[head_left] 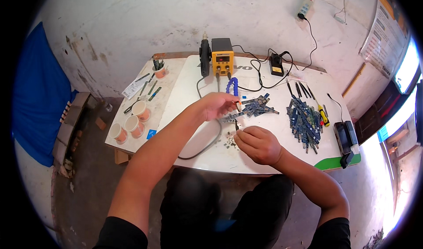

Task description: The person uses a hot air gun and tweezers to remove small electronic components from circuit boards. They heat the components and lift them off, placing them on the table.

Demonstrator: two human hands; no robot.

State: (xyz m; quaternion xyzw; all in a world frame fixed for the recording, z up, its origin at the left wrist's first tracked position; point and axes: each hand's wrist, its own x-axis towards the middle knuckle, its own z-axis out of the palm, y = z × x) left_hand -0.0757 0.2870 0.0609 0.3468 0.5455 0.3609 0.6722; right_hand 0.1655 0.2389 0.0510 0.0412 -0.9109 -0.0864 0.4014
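My left hand (216,105) is pinched on a small light object with orange (239,106), too small to identify, just above a narrow circuit board strip (232,116). My right hand (257,145) grips a dark slim tool (236,126), its tip at that strip. Behind the strip lies a loose heap of circuit boards (260,105); a larger heap (304,121) lies to the right. Small dark pieces (230,141) are scattered left of my right hand. A blue segmented hose (234,83) stands behind my left hand.
On the white table (176,99) are a yellow-black rework station (221,57), an iron stand (276,64), several paper cups (134,126), loose tools (298,89), a yellow screwdriver (323,116) and a phone-like device (343,139). A grey cable (194,155) loops along the front.
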